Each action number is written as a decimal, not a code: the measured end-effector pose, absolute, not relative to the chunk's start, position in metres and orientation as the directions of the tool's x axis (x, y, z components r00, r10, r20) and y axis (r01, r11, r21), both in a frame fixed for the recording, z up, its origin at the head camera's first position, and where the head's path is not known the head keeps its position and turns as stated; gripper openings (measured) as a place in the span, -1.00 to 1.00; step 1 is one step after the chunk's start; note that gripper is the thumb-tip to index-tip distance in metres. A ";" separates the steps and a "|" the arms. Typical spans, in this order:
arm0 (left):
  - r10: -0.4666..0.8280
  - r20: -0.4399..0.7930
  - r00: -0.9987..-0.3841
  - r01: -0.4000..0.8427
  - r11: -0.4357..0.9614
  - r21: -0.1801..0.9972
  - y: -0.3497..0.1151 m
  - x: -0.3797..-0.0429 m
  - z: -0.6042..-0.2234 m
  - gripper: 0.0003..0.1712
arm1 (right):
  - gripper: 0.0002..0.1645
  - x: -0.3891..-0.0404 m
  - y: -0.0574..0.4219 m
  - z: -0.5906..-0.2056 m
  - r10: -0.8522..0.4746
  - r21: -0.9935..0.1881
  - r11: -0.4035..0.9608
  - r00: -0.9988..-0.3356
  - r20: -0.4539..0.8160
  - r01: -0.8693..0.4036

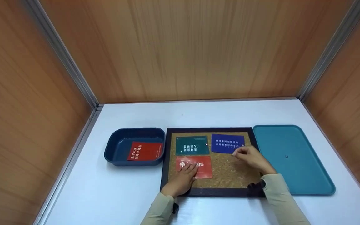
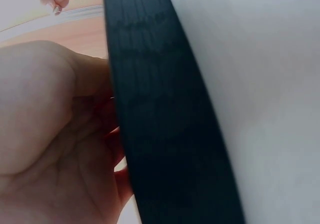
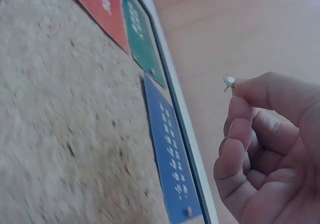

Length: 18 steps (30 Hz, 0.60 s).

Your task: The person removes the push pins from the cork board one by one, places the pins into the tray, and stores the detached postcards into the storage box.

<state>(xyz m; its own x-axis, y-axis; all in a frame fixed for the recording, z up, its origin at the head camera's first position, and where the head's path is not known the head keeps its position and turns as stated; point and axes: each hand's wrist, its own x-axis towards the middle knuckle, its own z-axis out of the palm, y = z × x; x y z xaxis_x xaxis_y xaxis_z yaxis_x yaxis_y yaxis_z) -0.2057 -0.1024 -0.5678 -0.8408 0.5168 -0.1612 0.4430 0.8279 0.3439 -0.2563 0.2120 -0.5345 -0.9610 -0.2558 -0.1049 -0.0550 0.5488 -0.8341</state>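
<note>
My left hand lies flat with spread fingers on a red card, holding it against the lower left of a cork board in a dark frame. My right hand is raised over the board's right side. Between its thumb and forefinger it pinches a thumbtack, point showing below the shiny head. A green card sits above the red one, with a tack at its right edge. To its right is a blue card, also tacked at the right. The left wrist view shows the palm beside the dark frame.
Left of the board stands a dark blue basin with another red card inside. A teal tray lies against the board's right side, a small dark bit on it. Wooden panels enclose the white table.
</note>
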 end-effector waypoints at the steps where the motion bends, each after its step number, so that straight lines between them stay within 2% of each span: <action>1: 0.516 -0.163 -0.841 0.441 0.828 0.346 -0.102 -0.206 -0.568 -0.44 | -0.70 -0.256 0.215 -0.534 -0.248 -0.842 0.538 -0.963 -0.105 -0.047; 18: 0.515 -0.163 -0.842 0.444 0.832 0.333 -0.102 -0.207 -0.568 -0.43 | -0.55 -0.248 0.264 -0.526 -0.123 -0.855 0.514 -0.980 -0.156 0.072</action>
<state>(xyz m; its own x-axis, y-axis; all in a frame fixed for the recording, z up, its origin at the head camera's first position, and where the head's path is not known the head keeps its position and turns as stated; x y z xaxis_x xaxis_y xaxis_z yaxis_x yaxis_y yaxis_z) -0.2066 -0.1016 -0.5681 -0.8417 0.5147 -0.1629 0.4443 0.8319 0.3325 -0.2482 0.2644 -0.5258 -0.9800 -0.1234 -0.1561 0.0715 0.5137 -0.8550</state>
